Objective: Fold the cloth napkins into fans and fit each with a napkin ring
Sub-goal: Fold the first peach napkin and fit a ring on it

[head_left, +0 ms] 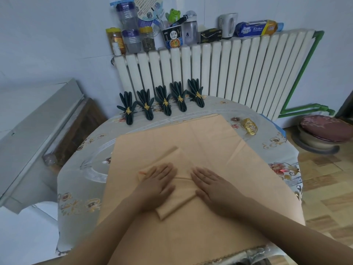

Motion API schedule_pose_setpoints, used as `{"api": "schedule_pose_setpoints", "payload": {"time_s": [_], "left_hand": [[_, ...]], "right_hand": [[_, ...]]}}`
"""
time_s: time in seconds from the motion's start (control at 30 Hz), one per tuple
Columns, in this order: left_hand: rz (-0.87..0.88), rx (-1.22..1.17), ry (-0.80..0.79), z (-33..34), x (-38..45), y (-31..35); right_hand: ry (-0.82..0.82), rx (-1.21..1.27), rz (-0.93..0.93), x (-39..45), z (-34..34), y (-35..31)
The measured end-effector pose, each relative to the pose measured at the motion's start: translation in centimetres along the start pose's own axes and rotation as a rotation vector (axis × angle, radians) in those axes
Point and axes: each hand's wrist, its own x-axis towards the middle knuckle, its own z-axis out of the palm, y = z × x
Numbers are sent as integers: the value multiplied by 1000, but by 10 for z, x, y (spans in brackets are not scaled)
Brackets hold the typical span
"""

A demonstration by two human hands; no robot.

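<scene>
A folded peach napkin (178, 199) lies at an angle on top of a large flat peach cloth (219, 150) spread over the table. My left hand (158, 180) presses flat on the folded napkin's left part, fingers straight. My right hand (210, 185) lies flat with straight fingers on its right edge and the cloth beside it. Several gold napkin rings (249, 126) sit in a pile at the table's right back. Several dark green fan napkins (164, 101), each with a gold ring, stand in a row at the back.
The round table (80, 169) has a grey flowered cover. Behind it stands a white radiator (229, 73) with jars, bottles and boxes on top. A grey cabinet (28, 140) is at the left, a cushioned stool (324, 131) at the right.
</scene>
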Motion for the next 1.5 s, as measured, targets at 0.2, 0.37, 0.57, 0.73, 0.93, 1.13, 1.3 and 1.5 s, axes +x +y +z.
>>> {"api": "schedule_pose_setpoints", "payload": {"time_s": [0.2,0.37,0.57,0.73,0.93,1.13,1.3,1.5], "left_hand": [[-11,-55,117,8,-17,-18],[43,-305,318,12,-20,-14],[-10,-603,-47,-27,-28,-28],[62,-440,-287,-43,-30,-29],[71,-488,-98,-36,-34,-18],[55,-483,-254,-43,-33,-21],[48,-457,-276,-43,-31,-23],[-120,-614,115,-23,-29,-13]], "right_hand": [[231,-83,-168,0,12,4],[184,107,-319,0,-6,4],[243,48,-233,7,5,-2],[273,66,-82,16,5,-3],[193,269,-154,5,0,0],[237,160,-195,6,1,-5],[253,184,-38,10,0,-13],[237,277,139,9,-7,-12]]}}
